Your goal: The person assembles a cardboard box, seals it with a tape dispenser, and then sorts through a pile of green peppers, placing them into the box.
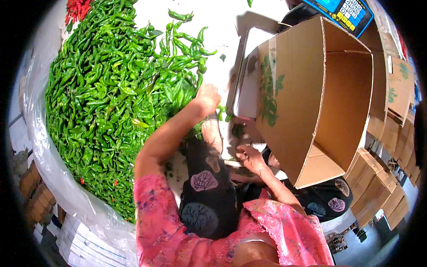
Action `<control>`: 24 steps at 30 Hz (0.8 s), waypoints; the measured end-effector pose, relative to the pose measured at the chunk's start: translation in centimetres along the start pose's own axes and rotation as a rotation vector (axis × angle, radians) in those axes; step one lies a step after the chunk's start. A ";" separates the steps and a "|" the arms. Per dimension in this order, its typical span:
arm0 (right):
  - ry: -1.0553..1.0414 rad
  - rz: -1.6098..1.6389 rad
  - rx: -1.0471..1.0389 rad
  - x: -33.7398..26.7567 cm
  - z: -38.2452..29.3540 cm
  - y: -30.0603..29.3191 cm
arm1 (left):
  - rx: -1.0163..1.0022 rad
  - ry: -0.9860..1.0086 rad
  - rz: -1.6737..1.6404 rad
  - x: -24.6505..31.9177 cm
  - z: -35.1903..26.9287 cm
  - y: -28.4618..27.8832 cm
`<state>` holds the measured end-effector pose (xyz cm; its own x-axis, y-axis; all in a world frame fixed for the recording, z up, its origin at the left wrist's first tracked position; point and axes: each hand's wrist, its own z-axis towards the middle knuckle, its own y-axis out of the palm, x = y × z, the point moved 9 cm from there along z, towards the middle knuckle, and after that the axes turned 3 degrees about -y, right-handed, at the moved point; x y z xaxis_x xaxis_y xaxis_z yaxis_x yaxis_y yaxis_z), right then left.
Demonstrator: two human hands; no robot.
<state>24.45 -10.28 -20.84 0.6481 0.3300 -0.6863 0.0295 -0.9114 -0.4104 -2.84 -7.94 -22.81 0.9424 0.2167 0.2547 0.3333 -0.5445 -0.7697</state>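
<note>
A large heap of green chili peppers (100,90) fills the left side, with loose peppers scattered at its upper right edge. My left hand (208,96) is at the heap's right edge, back of the hand up. Its fingers are curled and largely hidden, so what they grip cannot be told. Farther right and nearer my body, my right hand (253,160) has its fingers apart with nothing seen in it, beside the end of a pale strip (233,163). An empty cardboard box (293,86) with green leaf print lies tilted to the right, its opening facing right.
A metal-rimmed tray (245,103) lies partly under the box. A blue scale keypad (350,15) stands at the upper right. Red peppers (77,10) lie at the upper left. Clear plastic sheeting (43,126) borders the heap. More cardboard boxes (370,180) are at the right.
</note>
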 end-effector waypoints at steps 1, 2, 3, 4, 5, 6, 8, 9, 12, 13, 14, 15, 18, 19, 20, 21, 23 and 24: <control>0.004 -0.070 -0.088 0.1 -0.1 0.2 | -0.324 0.017 0.018 0.6 -0.5 -0.1; 0.026 -0.090 -0.138 0.4 -0.2 0.4 | -0.240 0.065 -0.245 0.0 0.0 -1.0; 0.046 -0.107 -0.191 0.6 -0.2 1.0 | -0.154 0.109 -0.505 -1.4 0.7 -2.2; 0.030 -0.128 -0.196 0.6 0.0 1.3 | -0.085 0.128 -0.486 -2.6 2.1 -4.4; 0.015 -0.150 -0.201 0.5 0.3 1.8 | 0.028 0.020 -0.420 -4.6 4.1 -5.8; 0.002 -0.137 -0.212 0.7 0.7 2.1 | 0.407 -0.132 -0.335 -7.0 5.2 -8.1; 0.023 -0.013 -0.160 -0.1 1.3 1.5 | 0.811 -0.374 -0.270 -9.3 7.1 -11.0; 0.045 0.034 -0.167 -0.9 1.7 1.2 | 0.732 -0.388 -0.255 -10.3 9.1 -9.7; -0.067 0.060 -0.079 -0.9 2.1 1.2 | 0.482 -0.416 -0.445 -12.9 13.8 -7.2; -0.013 0.058 -0.102 -0.1 2.0 1.2 | 0.392 -0.391 -0.662 -12.7 14.8 -8.4; 0.051 0.057 -0.115 0.9 2.2 0.6 | 0.491 -0.296 -0.968 -12.4 14.3 -11.5; 0.106 0.058 -0.138 1.6 2.0 0.5 | 0.587 -0.210 -1.270 -12.8 12.7 -13.9; 0.008 0.063 -0.127 0.7 2.2 2.1 | 0.837 -0.288 -0.761 -16.9 4.9 -14.7; 0.008 0.040 -0.140 0.2 2.2 2.3 | 0.728 -0.389 -0.586 -16.8 3.7 -11.8; 0.010 0.082 -0.112 0.8 2.3 1.6 | 0.423 -0.392 -0.555 -13.4 4.6 -9.5; -0.012 0.126 -0.102 0.6 2.2 1.4 | 0.343 -0.408 -0.470 -10.5 3.0 -6.4; -0.048 0.099 -0.115 1.1 1.8 1.8 | 0.462 -0.323 -0.151 -4.9 -2.3 -1.7; -0.055 0.137 -0.111 0.6 1.3 2.2 | 0.554 -0.345 -0.132 -3.4 -5.5 0.3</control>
<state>23.91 -11.71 -22.96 0.6090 0.2115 -0.7644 0.0298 -0.9692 -0.2444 -5.78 -13.29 -20.69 0.8007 0.5505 0.2363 0.2948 -0.0186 -0.9554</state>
